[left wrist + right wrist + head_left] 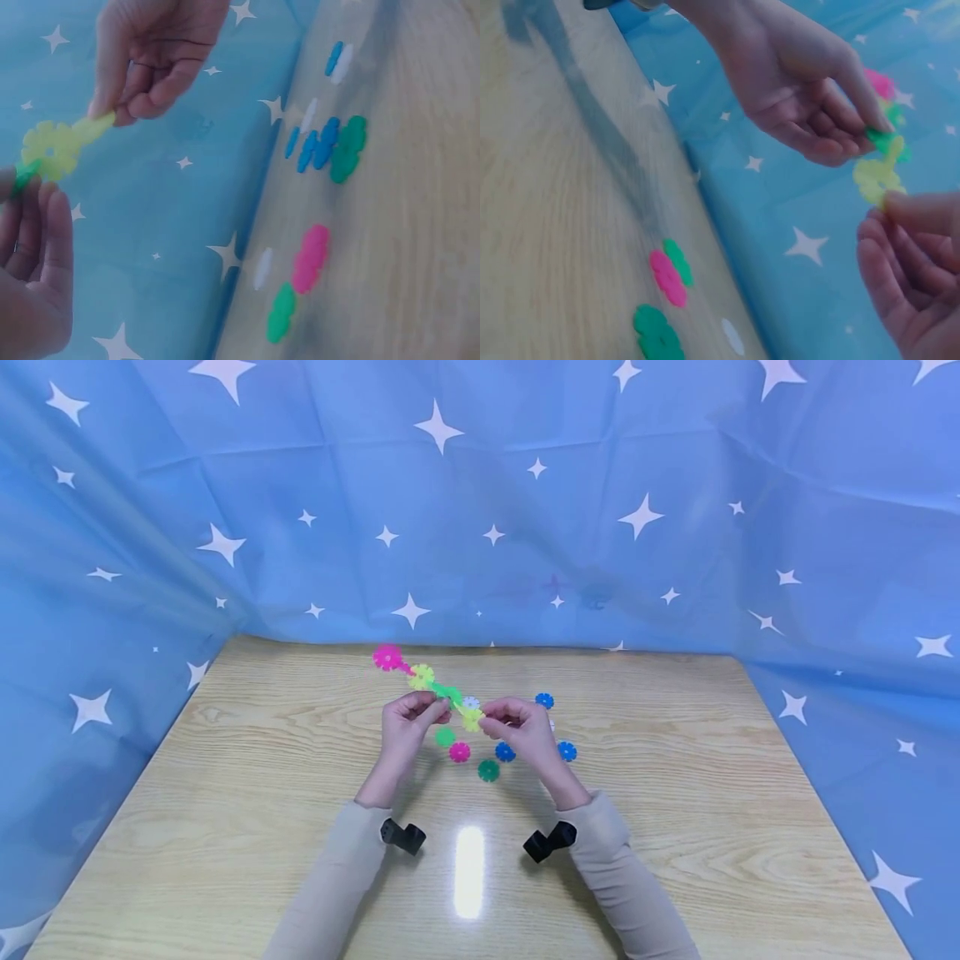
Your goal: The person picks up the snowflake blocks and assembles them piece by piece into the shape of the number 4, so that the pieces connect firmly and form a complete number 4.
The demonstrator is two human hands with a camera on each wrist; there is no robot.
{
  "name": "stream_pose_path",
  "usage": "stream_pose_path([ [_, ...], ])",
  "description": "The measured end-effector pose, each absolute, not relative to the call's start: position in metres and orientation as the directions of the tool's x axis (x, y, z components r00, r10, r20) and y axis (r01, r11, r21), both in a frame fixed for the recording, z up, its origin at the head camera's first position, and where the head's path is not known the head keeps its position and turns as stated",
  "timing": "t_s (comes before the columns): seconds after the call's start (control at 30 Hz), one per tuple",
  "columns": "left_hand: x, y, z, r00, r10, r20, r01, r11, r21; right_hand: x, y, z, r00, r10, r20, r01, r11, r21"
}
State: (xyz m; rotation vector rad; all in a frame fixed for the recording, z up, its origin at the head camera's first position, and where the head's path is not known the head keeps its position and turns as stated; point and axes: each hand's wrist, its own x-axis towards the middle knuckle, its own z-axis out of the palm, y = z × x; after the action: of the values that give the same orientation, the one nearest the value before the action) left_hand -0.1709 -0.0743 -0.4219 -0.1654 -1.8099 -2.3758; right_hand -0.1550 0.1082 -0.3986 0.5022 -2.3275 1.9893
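Observation:
A chain of interlocked snowflake discs hangs above the table between both hands. From its far left end run a pink disc (387, 657), a small pink piece, a yellow disc (422, 677), green (447, 693), then yellow. My left hand (407, 724) pinches the green part of the chain between thumb and fingers. At the near end, two yellow discs, set crosswise to each other, join on; one yellow disc (876, 180) is pinched by my right hand (520, 732). Fingertips partly cover both gripped discs.
Loose discs lie on the wooden table below the hands: light green (445, 737), pink (460, 752), dark green (488, 770), several blue (567, 751) and white (471, 702). Part of this group is behind the right hand. A blue starred curtain (480, 527) borders the table's back.

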Motion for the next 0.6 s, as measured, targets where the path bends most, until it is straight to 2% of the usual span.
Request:
stream_pose_path([
  [0.13,-0.173,-0.073,-0.415,-0.981,-0.067,0.184,0.194,-0.225,0.955,-0.161,0.101,-0.417,-0.937,-0.252,0.244,-0.258,0.025,-0.966],
  [0.23,-0.173,-0.073,-0.410,-0.976,-0.046,0.212,0.217,-0.176,0.960,-0.164,0.096,-0.426,-0.949,-0.221,0.223,-0.218,-0.047,-0.975],
  [0.47,-0.162,-0.080,-0.393,-0.956,0.113,0.269,0.282,0.114,0.953,-0.163,0.085,-0.429,-0.965,-0.092,0.244,-0.223,-0.194,-0.955],
  [0.6,-0.153,-0.078,-0.379,-0.935,0.155,0.320,0.346,0.184,0.920,-0.163,0.080,-0.430,-0.966,-0.058,0.253,-0.233,-0.237,-0.943],
])
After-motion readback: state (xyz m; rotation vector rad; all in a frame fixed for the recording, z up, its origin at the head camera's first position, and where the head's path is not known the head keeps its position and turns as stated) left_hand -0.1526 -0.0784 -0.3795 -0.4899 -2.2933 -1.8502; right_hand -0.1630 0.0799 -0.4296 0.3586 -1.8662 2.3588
